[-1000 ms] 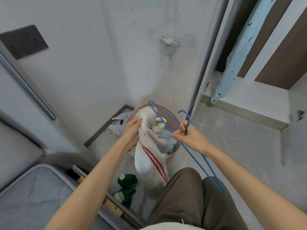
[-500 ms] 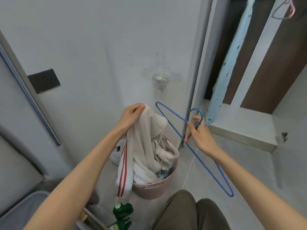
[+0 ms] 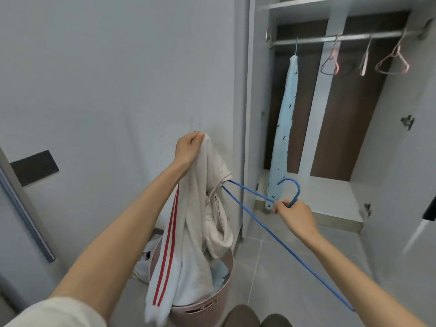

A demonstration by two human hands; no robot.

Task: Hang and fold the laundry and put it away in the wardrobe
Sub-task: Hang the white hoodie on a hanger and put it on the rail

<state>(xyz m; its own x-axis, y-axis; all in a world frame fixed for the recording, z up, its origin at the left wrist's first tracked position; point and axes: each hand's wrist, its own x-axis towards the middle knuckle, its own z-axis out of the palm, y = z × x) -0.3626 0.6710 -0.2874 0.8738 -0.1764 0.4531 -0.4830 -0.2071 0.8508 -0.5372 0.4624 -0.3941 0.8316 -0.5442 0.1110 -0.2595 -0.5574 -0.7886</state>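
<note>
The basket (image 3: 212,305) is sitting on the floor right in front of me, and everything is being worked from there. The garment (image 3: 195,232), white with two red stripes, is hanging straight above the basket with its lower end trailing in and over the rim. I am pinching its top edge in my left hand (image 3: 188,147), fingers curled tight on the cloth and raised high above the basket, so the weight is pulling the fabric long and an opening is showing.

Right of the basket, my right hand (image 3: 292,213) is gripping the hanger (image 3: 259,220) just under its hook, fingers closed round the wire. I am pointing one shoulder of the hanger into the garment's opening, while the other is angling down toward me; holding it at the neck is giving me steering for threading it in, I judge.

Beyond the basket and to its right, the wardrobe (image 3: 250,114) is standing open. On its rail (image 3: 330,38) a blue cloth (image 3: 283,128) is hanging nearest the basket, with pink hangers (image 3: 330,64) waiting empty farther along, likely where this piece is heading.
</note>
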